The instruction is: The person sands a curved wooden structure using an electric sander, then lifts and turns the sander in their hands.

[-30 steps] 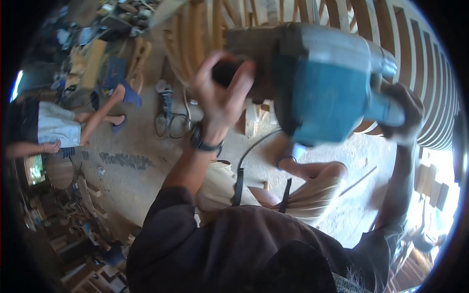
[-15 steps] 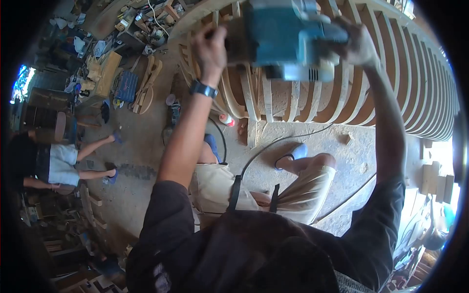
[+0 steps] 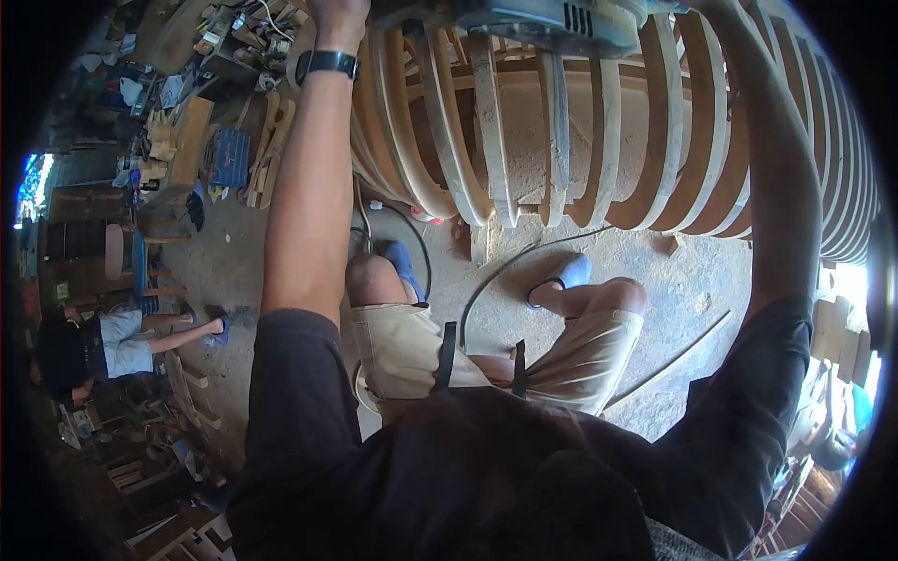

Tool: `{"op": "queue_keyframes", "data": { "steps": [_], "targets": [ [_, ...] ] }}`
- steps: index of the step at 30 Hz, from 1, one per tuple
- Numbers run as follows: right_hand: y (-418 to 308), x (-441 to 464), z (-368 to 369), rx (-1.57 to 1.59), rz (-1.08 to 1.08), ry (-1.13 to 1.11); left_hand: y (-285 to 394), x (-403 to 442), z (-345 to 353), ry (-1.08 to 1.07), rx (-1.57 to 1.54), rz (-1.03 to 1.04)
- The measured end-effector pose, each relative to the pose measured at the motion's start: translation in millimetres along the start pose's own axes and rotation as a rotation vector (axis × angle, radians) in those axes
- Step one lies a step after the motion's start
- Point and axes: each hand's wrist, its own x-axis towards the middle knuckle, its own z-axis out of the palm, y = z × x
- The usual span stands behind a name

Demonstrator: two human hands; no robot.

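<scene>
A power tool point(image 3: 547, 21) with a dark vented housing is at the top edge, in front of the curved wooden ribs point(image 3: 606, 140); most of it is cut off by the frame. My left hand point(image 3: 339, 17) is at the top edge beside the tool's left end, with its fingers out of frame. At the tool's right end is my right hand point(image 3: 703, 5), almost wholly cut off, so its grip is hidden. A black cord point(image 3: 486, 280) runs over the floor between my feet.
Another person point(image 3: 117, 346) is at the far left. A blue case point(image 3: 229, 157) and wooden pieces point(image 3: 192, 131) stand at the upper left. A red and white bottle point(image 3: 426, 216) lies near the ribs. A long thin strip point(image 3: 675, 357) lies on the floor at right.
The power tool and both my hands have moved up in the view, to the top edge. More of the ribs shows below the tool. The other person appears lower and bent over.
</scene>
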Motion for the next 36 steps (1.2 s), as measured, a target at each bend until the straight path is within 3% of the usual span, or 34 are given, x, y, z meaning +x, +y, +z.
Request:
{"op": "queue_keyframes", "data": {
  "steps": [1,3,5,6,8,10,12,14,18,36],
  "targets": [
    [-4.5,-3.8,-0.1,-0.053,-0.006,0.001,8.2,2.0,-25.3,-0.248,-0.065,-0.111],
    [-7.9,-17.2,4.1,-0.069,-0.009,0.021,12.8,-19.2,-30.1,-0.496,-0.137,-0.227],
    [-9.8,-33.3,7.8,-0.099,-0.023,0.037,4.1,-63.0,-2.9,0.107,0.507,0.393],
    [-8.2,-43.5,7.5,-0.087,-0.016,-0.005,-3.5,-68.8,-6.2,0.116,0.489,0.396],
    [-7.8,-65.1,6.3,-0.07,-0.003,-0.105,-11.7,-81.7,-9.0,0.219,0.721,1.031],
    [-26.7,-81.6,3.9,-0.12,-0.023,-0.196,1.6,-126.0,0.0,0.21,0.206,0.517],
    [-43.7,-101.4,0.8,-0.15,-0.089,-0.172,1.9,-157.0,3.2,0.215,0.008,0.536],
    [-53.3,-123.9,-2.9,-0.106,-0.071,-0.206,4.7,-191.9,0.5,0.147,-0.107,0.382],
    [-53.6,-166.3,-2.8,0.115,-0.205,-0.279,-5.1,-240.0,2.6,0.069,-0.196,0.477],
    [-70.0,-175.7,2.9,0.035,-0.264,-0.236,-22.6,-276.2,0.8,0.048,-0.307,0.419]
  ]
}}
